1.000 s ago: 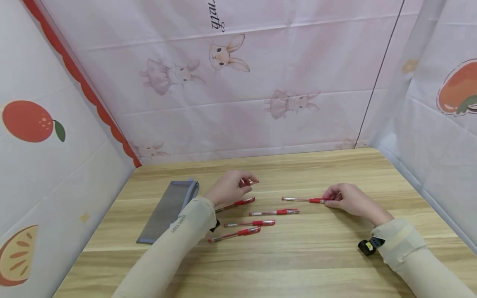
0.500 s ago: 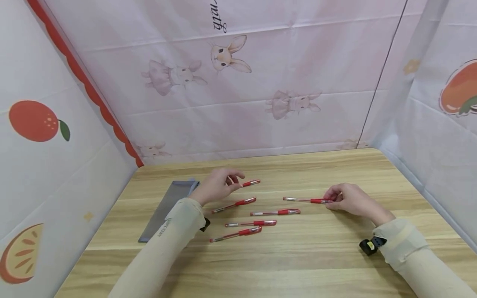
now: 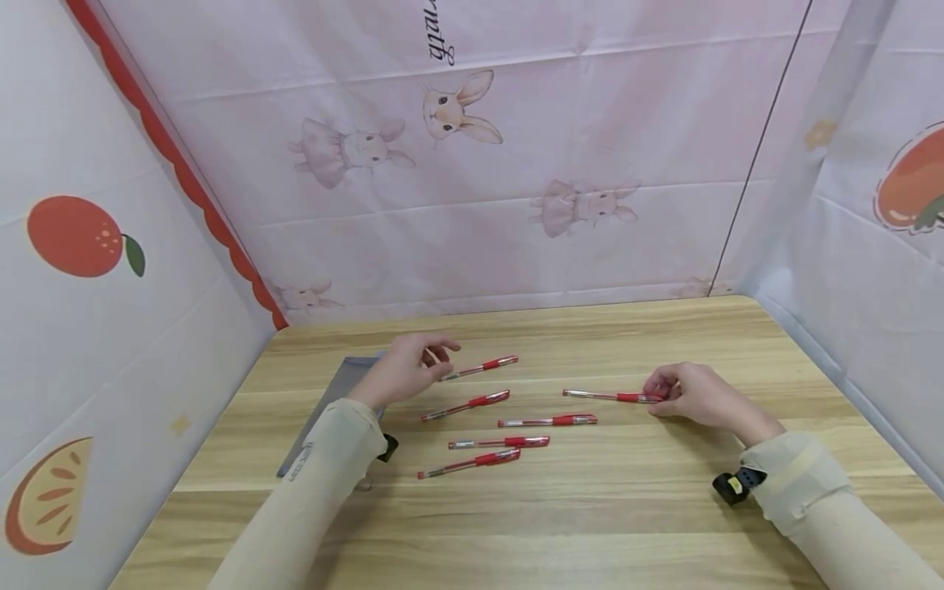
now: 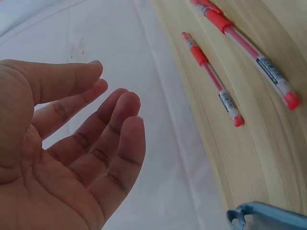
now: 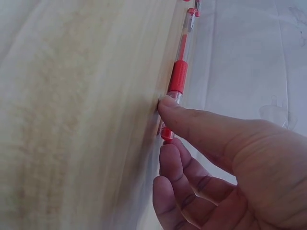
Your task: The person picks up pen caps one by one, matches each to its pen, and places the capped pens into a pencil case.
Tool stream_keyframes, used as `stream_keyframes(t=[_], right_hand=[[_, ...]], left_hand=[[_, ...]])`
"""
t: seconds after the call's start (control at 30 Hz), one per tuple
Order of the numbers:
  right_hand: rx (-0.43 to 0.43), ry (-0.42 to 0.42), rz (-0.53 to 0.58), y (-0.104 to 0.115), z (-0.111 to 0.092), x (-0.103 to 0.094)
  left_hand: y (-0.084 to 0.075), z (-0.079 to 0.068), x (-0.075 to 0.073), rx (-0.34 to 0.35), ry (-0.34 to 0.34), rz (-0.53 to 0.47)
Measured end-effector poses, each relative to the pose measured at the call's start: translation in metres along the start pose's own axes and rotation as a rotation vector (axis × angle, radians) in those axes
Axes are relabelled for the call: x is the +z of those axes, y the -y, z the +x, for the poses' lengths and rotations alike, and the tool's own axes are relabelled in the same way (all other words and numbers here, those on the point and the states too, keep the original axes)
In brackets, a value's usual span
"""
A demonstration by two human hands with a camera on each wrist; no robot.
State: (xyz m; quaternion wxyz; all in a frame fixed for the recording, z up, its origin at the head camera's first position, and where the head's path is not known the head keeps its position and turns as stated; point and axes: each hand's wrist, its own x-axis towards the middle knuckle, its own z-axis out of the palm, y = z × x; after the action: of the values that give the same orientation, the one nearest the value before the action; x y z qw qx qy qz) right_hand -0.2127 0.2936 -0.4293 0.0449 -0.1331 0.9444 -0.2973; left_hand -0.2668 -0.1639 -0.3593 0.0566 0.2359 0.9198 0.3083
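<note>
My right hand (image 3: 693,395) pinches the cap end of a red gel pen (image 3: 612,397) that lies lengthwise on the table; in the right wrist view the thumb presses near the cap of this pen (image 5: 179,76). Nothing is in my left hand (image 3: 404,365), its fingers loosely bent in the left wrist view. It hovers by the tail of the farthest red pen (image 3: 492,364). Several more capped red pens lie nearer: one slanted pen (image 3: 472,405), one at the middle (image 3: 549,421), and two close together, a straight pen (image 3: 509,443) and a tilted pen (image 3: 472,464).
A grey pouch (image 3: 324,418) with blue edging lies at the left, partly covered by my left arm. The wooden table (image 3: 590,508) meets a printed cloth wall (image 3: 501,262) at the back, with cloth walls on both sides as well.
My left hand has let go of the farthest pen and moved left, leaving that pen on the table in full view. The right hand keeps its pinch in place.
</note>
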Motion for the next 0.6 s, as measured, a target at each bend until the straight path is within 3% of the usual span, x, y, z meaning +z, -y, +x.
stream_keyframes(t=[0.6], right_hand=[[-0.022,-0.023,-0.011,0.012,0.01,-0.002]], left_hand=[[0.024,-0.028,-0.014,-0.063,-0.085,0.054]])
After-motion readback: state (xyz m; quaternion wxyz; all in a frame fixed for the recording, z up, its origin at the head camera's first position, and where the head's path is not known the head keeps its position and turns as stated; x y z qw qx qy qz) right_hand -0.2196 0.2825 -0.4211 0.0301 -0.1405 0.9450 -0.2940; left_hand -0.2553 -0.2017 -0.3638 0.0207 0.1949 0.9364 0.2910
